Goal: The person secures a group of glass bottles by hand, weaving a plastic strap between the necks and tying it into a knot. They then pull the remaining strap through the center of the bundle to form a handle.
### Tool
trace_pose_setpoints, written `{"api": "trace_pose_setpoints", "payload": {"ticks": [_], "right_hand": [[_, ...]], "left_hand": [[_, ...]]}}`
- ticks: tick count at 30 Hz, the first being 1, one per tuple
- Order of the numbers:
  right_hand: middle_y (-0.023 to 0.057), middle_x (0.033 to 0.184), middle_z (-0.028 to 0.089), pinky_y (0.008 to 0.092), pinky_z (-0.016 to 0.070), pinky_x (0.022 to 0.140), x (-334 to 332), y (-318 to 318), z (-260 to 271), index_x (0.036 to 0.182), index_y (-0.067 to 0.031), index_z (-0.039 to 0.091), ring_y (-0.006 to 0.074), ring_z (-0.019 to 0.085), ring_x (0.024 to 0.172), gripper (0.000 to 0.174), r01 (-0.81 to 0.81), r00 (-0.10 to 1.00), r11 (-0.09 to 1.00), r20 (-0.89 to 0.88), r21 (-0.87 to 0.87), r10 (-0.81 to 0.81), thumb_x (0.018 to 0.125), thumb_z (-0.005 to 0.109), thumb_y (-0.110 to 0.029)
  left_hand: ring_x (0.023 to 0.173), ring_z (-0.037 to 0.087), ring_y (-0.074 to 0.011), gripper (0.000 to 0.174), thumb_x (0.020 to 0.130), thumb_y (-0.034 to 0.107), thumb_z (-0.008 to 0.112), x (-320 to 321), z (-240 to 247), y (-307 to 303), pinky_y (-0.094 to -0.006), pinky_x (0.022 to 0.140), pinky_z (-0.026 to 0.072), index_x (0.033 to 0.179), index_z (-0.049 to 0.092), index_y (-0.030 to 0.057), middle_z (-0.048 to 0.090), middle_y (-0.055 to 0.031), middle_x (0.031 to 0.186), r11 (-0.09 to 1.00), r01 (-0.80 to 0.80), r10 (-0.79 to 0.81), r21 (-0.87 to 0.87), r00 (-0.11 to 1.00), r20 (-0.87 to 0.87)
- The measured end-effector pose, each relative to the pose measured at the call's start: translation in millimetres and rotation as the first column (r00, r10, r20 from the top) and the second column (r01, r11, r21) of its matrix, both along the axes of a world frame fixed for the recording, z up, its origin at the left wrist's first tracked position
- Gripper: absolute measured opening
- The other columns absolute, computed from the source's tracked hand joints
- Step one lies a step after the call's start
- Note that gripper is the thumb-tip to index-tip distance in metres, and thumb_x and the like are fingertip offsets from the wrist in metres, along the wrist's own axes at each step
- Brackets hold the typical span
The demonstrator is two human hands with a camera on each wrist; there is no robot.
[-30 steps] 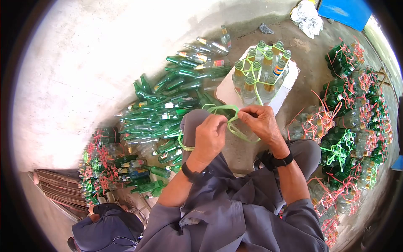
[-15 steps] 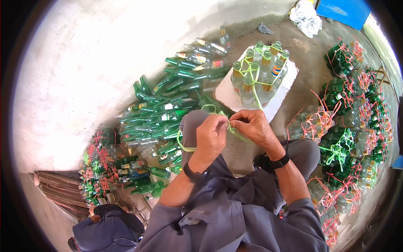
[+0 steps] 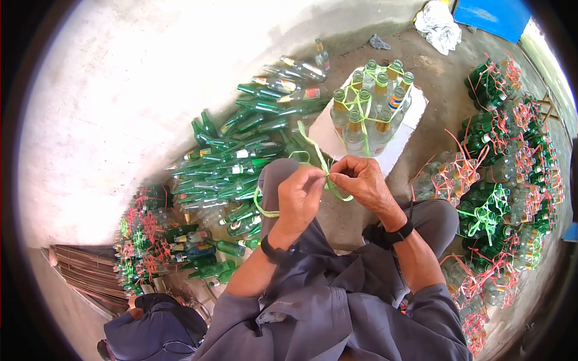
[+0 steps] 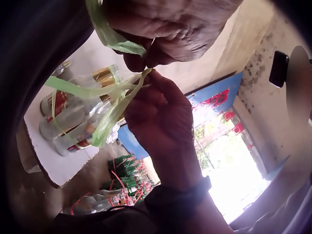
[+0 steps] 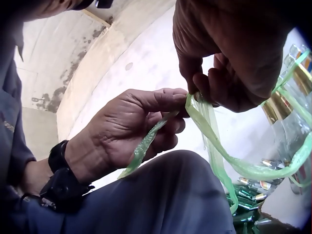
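1. Head view: the left hand (image 3: pixel 301 194) and the right hand (image 3: pixel 364 185) meet above the gap between the knees, each with thumb and fingers clamped on a light-green plastic strap (image 3: pixel 313 141). One length of the strap rises toward the far side; a loop hangs near the right fingertips. Beyond the hands, upright clear bottles (image 3: pixel 380 87), their necks laced with green strapping, stand together on a white board (image 3: pixel 404 144). Loose green bottles (image 3: pixel 241 162) lie on the left; bundles tied with pink strapping (image 3: pixel 500 138) sit on the right.

2. Left wrist view: the fingertips of both hands pinch the strap close together, with loose lengths hanging beside the right hand. The clear bottles and white board appear behind.

3. Right wrist view: both hands pinch the strap at nearly one spot, above a trousered knee (image 5: pixel 180 195). The strap curves toward the clear bottles.
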State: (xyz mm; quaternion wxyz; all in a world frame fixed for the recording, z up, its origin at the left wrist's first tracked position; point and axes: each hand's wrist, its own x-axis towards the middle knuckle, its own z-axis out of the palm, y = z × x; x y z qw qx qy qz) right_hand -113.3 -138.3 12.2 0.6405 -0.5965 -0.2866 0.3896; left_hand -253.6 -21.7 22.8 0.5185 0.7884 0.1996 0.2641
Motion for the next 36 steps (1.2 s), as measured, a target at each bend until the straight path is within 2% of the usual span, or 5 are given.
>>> {"api": "trace_pose_setpoints", "payload": {"ticks": [9, 14, 18, 20, 36], "right_hand": [[-0.0038, 0.075, 0.063, 0.0221, 0.045, 0.061, -0.3, -0.9, -2.0, 0.091, 0.0013, 0.07, 0.0026, 0.054, 0.07, 0.013, -0.012, 1.0, 1.0, -0.003, -0.014, 0.012, 0.088, 0.071, -0.011], [-0.001, 0.076, 0.065, 0.0244, 0.048, 0.063, -2.6, -0.3, 0.7, 0.093, 0.0018, 0.07, 0.005, 0.058, 0.071, 0.014, -0.024, 0.999, 0.999, 0.028, -0.044, 0.025, 0.089, 0.071, -0.012], [0.005, 0.077, 0.068, 0.0283, 0.0519, 0.067, -5.5, -1.7, 0.8, 0.094, 0.0025, 0.069, 0.0094, 0.064, 0.072, 0.016, 0.002, 0.98, 0.998, 0.197, -0.062, 0.01, 0.088, 0.071, -0.011], [0.0066, 0.077, 0.069, 0.0291, 0.0528, 0.069, -6.5, -2.2, 1.5, 0.094, 0.0026, 0.069, 0.0107, 0.065, 0.073, 0.016, 0.002, 0.977, 0.998, 0.214, -0.06, 0.011, 0.087, 0.071, -0.011], [0.0107, 0.077, 0.069, 0.0305, 0.0533, 0.069, -11.2, -0.4, -4.8, 0.094, 0.0041, 0.07, 0.0138, 0.066, 0.074, 0.016, -0.008, 0.966, 1.0, 0.26, -0.026, 0.015, 0.084, 0.071, -0.008]], "left_hand": [[0.072, 0.06, -0.0058, 0.007, 0.092, -0.001, 0.067, 4.7, 10.7, -0.5, -0.0217, 0.065, 0.048, 0.099, 0.069, -0.0012, 0.069, -0.0023, 0.086, 0.995, -0.05, 0.046, 0.085, 0.998, 0.042], [0.075, 0.068, -0.0342, 0.012, 0.082, -0.002, 0.072, 6.7, 17.2, 1.8, -0.0372, 0.066, 0.0531, 0.093, 0.069, 0.0025, 0.07, -0.0145, 0.086, 0.918, -0.039, 0.041, 0.394, 0.999, 0.005], [0.071, 0.067, -0.034, 0.011, 0.082, -0.002, 0.072, 5.8, 16.6, 5.0, -0.0371, 0.064, 0.0524, 0.092, 0.069, 0.0025, 0.07, -0.014, 0.082, 0.938, -0.017, 0.033, 0.347, 0.999, -0.039], [0.067, 0.064, -0.0099, 0.007, 0.087, -0.003, 0.07, 4.1, 17.8, 10.0, -0.0246, 0.062, 0.0505, 0.094, 0.07, -0.0023, 0.07, -0.0075, 0.08, 0.949, 0.063, -0.017, 0.31, 0.989, -0.149], [0.069, 0.06, -0.0052, 0.007, 0.087, -0.002, 0.066, 6.6, 25.0, 29.9, -0.0238, 0.064, 0.0489, 0.094, 0.066, -0.0016, 0.069, -0.0035, 0.077, 0.96, 0.246, -0.191, 0.136, 0.925, -0.328]]}}
